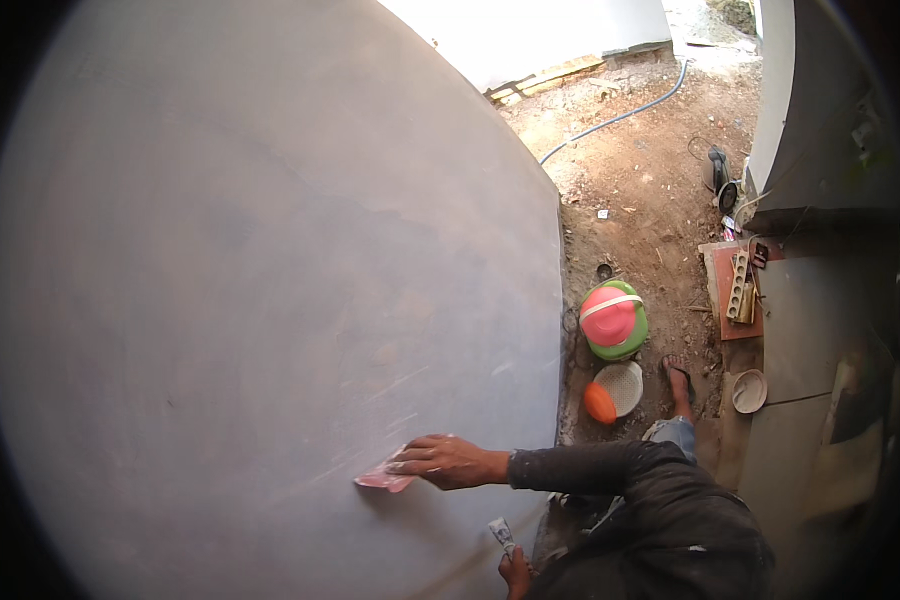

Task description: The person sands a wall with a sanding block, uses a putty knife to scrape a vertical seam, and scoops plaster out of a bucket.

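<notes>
Pink scraper (382, 478), seven o'clock: my right hand (445, 461) pinches it against wall (240, 300), probably for pressure; left hand (515, 574) clasps putty knife (501, 533).

We can pass freely across the grey wall (220, 260) above our right hand (448, 462); beyond the wall's edge, a pink-and-green bucket (606, 325) and orange bowl (599, 403) obstruct

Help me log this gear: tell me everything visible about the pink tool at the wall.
The pink tool looks thin and flat, perhaps plastic, with whitish smears. The right hand grips it and covers part, so its full outline and any handle cannot be told. It slants against the grey wall, its free edge pointing left; edge contact seems likely.
</notes>
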`<state>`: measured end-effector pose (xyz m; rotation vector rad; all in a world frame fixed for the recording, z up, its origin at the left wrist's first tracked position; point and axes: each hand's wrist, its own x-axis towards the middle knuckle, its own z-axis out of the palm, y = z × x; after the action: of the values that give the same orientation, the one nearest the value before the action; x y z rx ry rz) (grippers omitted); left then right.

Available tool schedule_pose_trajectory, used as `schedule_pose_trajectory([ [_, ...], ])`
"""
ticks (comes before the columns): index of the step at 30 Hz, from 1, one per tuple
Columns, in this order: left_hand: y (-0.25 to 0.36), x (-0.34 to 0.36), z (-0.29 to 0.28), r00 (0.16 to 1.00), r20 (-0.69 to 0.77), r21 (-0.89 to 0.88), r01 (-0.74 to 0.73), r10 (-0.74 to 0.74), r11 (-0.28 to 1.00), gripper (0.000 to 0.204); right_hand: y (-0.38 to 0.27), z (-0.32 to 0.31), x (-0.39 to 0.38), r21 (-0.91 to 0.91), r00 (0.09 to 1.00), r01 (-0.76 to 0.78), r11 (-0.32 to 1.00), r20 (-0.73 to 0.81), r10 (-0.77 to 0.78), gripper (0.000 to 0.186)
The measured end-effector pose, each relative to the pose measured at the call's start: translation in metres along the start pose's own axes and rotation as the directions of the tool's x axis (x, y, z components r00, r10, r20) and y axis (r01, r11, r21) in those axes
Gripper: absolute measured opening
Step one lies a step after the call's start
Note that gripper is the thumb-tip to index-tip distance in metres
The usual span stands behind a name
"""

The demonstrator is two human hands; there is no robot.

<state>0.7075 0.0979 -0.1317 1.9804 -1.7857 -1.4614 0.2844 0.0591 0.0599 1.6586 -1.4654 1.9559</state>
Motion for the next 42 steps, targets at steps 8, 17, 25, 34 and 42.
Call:
schedule_pose_trajectory([
  [8,0.005,-0.005,-0.002,0.997,-0.075,-0.09,0.027,-0.034,0.996,0.026,0.179,-0.045,-0.02,0.076,0.535,-0.599,0.797,-0.703,0.469,0.047],
  [17,0.005,-0.013,-0.003,0.983,-0.046,-0.066,0.172,-0.175,0.983,0.024,0.163,-0.006,-0.104,0.301,-0.032,-0.949,0.099,-0.402,0.915,0.027],
  [25,0.045,-0.006,0.018,0.987,-0.035,-0.194,0.146,-0.156,0.97,0.022,0.127,-0.053,0.049,0.365,0.62,-0.479,0.799,-0.504,0.602,0.029],
  [34,0.031,-0.006,0.005,0.983,-0.073,-0.152,0.154,-0.166,0.976,0.025,0.005,0.042,-0.078,0.104,0.977,-0.213,0.972,0.013,0.213,0.049],
  [42,-0.007,-0.014,0.001,0.972,-0.067,-0.14,0.214,-0.225,0.967,0.025,-0.013,0.075,-0.052,-0.076,0.935,-0.325,0.943,-0.179,0.307,0.066],
])
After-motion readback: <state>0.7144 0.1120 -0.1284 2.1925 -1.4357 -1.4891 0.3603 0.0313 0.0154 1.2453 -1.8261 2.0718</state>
